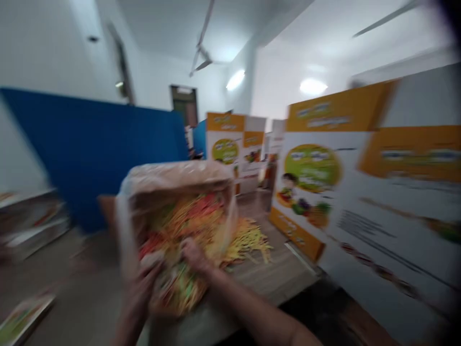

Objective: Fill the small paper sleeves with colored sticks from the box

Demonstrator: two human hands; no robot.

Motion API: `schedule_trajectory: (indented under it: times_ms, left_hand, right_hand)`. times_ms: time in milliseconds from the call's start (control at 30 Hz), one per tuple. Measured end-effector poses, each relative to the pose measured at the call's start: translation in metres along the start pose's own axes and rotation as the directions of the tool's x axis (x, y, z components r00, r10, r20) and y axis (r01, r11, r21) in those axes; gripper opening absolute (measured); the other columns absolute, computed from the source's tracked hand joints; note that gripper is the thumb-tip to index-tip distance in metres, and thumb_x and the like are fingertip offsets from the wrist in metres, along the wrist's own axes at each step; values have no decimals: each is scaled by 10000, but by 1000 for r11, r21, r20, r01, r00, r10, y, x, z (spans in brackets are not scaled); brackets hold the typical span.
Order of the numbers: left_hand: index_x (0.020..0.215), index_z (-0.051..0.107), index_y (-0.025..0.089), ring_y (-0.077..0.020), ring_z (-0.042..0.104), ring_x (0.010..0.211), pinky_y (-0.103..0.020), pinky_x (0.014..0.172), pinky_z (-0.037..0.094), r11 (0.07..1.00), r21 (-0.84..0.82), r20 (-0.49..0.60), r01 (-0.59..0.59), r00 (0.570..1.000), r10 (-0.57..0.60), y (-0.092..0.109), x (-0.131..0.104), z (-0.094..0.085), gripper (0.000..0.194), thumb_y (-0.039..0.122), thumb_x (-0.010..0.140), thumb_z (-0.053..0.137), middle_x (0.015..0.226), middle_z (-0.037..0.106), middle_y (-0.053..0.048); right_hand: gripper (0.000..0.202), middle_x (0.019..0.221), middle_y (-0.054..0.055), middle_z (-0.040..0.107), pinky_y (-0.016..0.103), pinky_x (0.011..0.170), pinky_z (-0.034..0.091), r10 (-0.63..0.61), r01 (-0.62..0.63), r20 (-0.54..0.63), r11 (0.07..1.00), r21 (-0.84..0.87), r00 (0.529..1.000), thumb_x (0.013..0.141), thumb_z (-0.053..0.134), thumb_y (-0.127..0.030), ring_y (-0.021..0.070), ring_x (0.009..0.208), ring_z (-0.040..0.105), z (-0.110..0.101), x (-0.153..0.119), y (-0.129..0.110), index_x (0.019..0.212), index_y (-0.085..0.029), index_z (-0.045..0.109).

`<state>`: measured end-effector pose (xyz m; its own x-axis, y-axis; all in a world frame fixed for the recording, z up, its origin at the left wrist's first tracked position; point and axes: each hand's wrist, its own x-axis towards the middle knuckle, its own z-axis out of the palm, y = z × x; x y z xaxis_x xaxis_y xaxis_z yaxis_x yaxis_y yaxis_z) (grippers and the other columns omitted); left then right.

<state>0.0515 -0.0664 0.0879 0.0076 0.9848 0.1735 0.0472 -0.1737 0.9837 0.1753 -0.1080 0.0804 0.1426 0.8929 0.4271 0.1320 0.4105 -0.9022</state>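
A cardboard box (108, 211) lined with a clear plastic bag (173, 173) tilts toward me. Inside it lies a heap of thin coloured strips (194, 216), red, orange, yellow and green; their kind is not plain. My left hand (146, 276) is at the box's near left side, its blurred fingers curled by the plastic and strips. Inside the near part of the box, my right hand (194, 254) is closed among the strips, and what it grips is hidden. More yellow strips (248, 240) lie loose on the table to the right of the box.
White and orange printed cartons (313, 178) stand on the right, with another printed carton (226, 139) farther back. A blue partition (93, 154) rises behind the box. Blurred stacked items (36, 226) are at left, and a flat tray-like item (25, 317) lies lower left. Wood-patterned tabletop (266, 278) shows at right.
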Motion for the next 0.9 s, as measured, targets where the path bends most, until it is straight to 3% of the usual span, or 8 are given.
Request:
schedule_trajectory:
  times_ms: [100,167,233,367,500,600,733,900]
  left_hand:
    - [881,748,179,-234,678,897,-353,828,571,991,-9,-42,136,990,-136,-53,-5,-54,301,468,797,771,909,731,-39]
    - [843,742,164,-222,648,861,-335,805,541,984,-146,100,100,991,-86,-75,-3,-67,349,500,752,769,866,724,-55]
    - [800,721,159,-181,591,753,-302,709,498,965,-233,142,118,986,-86,-86,2,-65,388,532,709,772,794,688,-43]
    - [656,627,158,-110,420,592,-249,570,339,946,-225,221,234,958,-184,-89,5,-50,399,515,657,805,618,531,19]
    - [530,476,176,-91,291,582,-255,552,226,987,-79,221,138,968,-117,-87,-3,-42,482,512,672,792,564,350,55]
    - [545,484,177,-96,297,601,-263,563,230,993,-26,268,113,958,-102,-84,-8,-39,459,506,694,767,583,342,51]
    - [531,440,179,-85,282,585,-261,557,225,985,-76,311,156,942,-126,-75,-11,-37,495,501,670,790,573,335,58]
    - [572,515,160,-87,336,598,-255,576,261,956,-165,355,244,919,-174,-71,-13,-40,484,519,631,835,587,406,52]
  right_hand:
    - [239,735,-18,645,303,730,524,126,-133,57,982,131,990,933,627,-396,140,695,598,23,11,52,804,-195,620]
    - [206,679,-36,636,295,733,491,163,-167,35,967,195,986,893,632,-384,143,681,584,27,20,78,776,-221,582]
    - [197,688,-24,684,316,736,483,185,-170,-37,953,249,982,857,662,-395,164,696,619,25,27,90,796,-225,586]
    - [187,727,-12,738,356,825,489,154,-111,-117,943,312,981,860,677,-379,179,747,682,18,30,74,817,-227,577]
    - [195,725,-37,728,421,895,521,85,-18,-136,902,432,987,867,688,-368,193,765,727,27,34,47,843,-241,542]
    - [195,712,-50,714,453,934,530,48,20,-131,881,473,990,901,658,-384,194,771,736,43,35,37,868,-252,519]
    - [163,715,-50,710,445,943,532,-18,100,-191,898,429,981,933,631,-363,197,824,744,60,28,35,885,-256,517]
    - [117,724,-47,704,446,950,535,-43,103,-170,926,363,985,943,623,-313,196,849,738,59,15,42,898,-255,532]
